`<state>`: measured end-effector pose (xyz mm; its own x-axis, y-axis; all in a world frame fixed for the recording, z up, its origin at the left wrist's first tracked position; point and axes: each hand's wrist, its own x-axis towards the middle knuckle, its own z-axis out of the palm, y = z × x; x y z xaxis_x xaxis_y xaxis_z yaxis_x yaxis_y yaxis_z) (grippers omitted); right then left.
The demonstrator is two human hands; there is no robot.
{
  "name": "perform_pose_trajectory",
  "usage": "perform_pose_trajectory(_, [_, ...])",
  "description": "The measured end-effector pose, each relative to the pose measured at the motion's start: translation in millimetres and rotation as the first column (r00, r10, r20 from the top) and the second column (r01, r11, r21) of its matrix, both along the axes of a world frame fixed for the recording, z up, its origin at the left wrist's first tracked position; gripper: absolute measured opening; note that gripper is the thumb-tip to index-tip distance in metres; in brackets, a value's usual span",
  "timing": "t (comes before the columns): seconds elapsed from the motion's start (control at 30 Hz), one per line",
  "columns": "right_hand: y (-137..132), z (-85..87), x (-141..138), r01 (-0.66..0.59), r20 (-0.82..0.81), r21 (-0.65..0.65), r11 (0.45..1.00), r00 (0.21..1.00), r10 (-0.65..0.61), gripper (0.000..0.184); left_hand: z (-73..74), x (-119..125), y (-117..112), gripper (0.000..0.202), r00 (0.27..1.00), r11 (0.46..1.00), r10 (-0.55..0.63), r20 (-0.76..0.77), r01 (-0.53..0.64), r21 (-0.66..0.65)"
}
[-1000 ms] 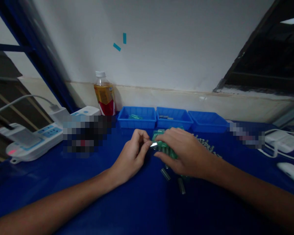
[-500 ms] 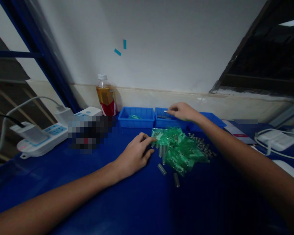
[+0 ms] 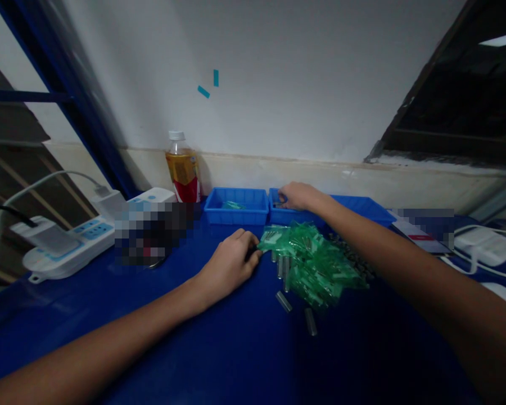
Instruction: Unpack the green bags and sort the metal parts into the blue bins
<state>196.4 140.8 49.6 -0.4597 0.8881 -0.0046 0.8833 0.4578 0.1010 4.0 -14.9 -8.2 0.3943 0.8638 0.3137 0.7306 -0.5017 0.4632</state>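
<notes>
My left hand point(image 3: 230, 264) rests on the blue table, thumb and fingers closed on the left corner of a green plastic bag point(image 3: 274, 237). That bag holds small metal pieces and lies at the edge of a heap of green bags point(image 3: 316, 267). Fingers bent downward, my right hand point(image 3: 301, 196) reaches into the middle blue bin point(image 3: 290, 216), at some grey metal pieces point(image 3: 278, 205). Whatever its fingertips grip is too small to make out. Several metal cylinders point(image 3: 284, 301) lie left of and in front of the heap.
Small metal parts point(image 3: 365, 264) lie right of the heap, partly behind my right forearm. The left blue bin point(image 3: 236, 216) holds a green bag. A drink bottle point(image 3: 183, 174) and a power strip point(image 3: 88, 233) stand left. A white charger point(image 3: 487, 244) with cables lies right.
My right hand has lowered and moved left into the middle bin; the small bright thing at its fingertips no longer shows. My left fingers have closed on the bag's corner. The view has shifted slightly.
</notes>
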Motion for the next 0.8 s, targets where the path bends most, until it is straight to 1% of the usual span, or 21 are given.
perform_pose_trajectory(0.07, [-3.1,2.1,-0.6,0.014,-0.015,0.043,0.999,1.000,-0.013,0.026,0.3,0.0,-0.4,0.010,1.000,1.000,0.011,0.019,-0.011,-0.004])
perform_pose_trajectory(0.13, [-11.6,6.1,0.5,0.033,-0.061,0.102,0.994,0.998,-0.027,0.029,0.4,-0.2,-0.4,0.012,0.999,1.000,0.019,0.029,-0.019,-0.013])
perform_pose_trajectory(0.2, [-28.9,10.2,3.8,0.057,-0.125,0.172,0.984,0.992,-0.035,0.032,0.8,-1.0,0.5,0.016,1.000,1.000,0.022,0.012,-0.022,-0.021])
perform_pose_trajectory(0.27, [-57.0,11.3,9.1,0.053,-0.241,0.233,0.971,0.970,0.005,0.035,1.4,-2.4,2.1,0.019,0.999,1.000,0.008,-0.031,-0.009,-0.026])
perform_pose_trajectory(0.33, [-94.1,7.1,15.7,-0.018,-0.414,0.283,0.959,0.900,0.139,0.033,1.9,-4.2,4.0,0.017,0.997,1.000,-0.005,-0.075,0.003,-0.027])
perform_pose_trajectory(0.37, [-114.3,3.3,19.1,-0.091,-0.454,0.304,0.948,0.861,0.228,0.031,1.9,-5.1,4.8,0.015,0.996,1.000,-0.004,-0.086,0.002,-0.023])
perform_pose_trajectory(0.4, [-134.4,-1.3,22.5,-0.170,-0.457,0.326,0.930,0.832,0.313,0.029,1.9,-5.9,5.4,0.015,0.996,1.000,0.003,-0.088,-0.005,-0.015])
perform_pose_trajectory(0.47, [-170.1,-10.8,28.4,-0.303,-0.406,0.358,0.883,0.802,0.439,0.024,1.8,-7.0,5.3,0.016,0.997,0.999,0.037,-0.065,-0.036,0.013])
perform_pose_trajectory(0.53, [-194.6,-18.6,32.4,-0.367,-0.351,0.373,0.852,0.794,0.496,0.021,2.5,-7.3,2.6,0.016,0.997,0.997,0.077,-0.019,-0.076,0.029])
perform_pose_trajectory(0.6, [-205.6,-23.7,33.6,-0.353,-0.349,0.397,0.847,0.795,0.495,0.016,4.7,-6.0,-3.7,0.019,0.994,0.995,0.097,0.042,-0.098,0.003])
perform_pose_trajectory(0.67, [-206.1,-26.6,32.5,-0.291,-0.373,0.421,0.859,0.808,0.457,0.016,8.1,-2.8,-13.2,0.024,0.990,0.997,0.069,0.119,-0.063,-0.051])
perform_pose_trajectory(0.73, [-202.7,-29.1,30.1,-0.231,-0.389,0.436,0.870,0.823,0.413,0.023,11.8,2.0,-24.6,0.027,0.980,0.995,-0.010,0.199,0.030,-0.098])
perform_pose_trajectory(0.8, [-200.7,-32.0,27.4,-0.221,-0.384,0.435,0.873,0.831,0.402,0.023,14.8,7.3,-35.3,0.026,0.961,0.982,-0.100,0.257,0.136,-0.127])
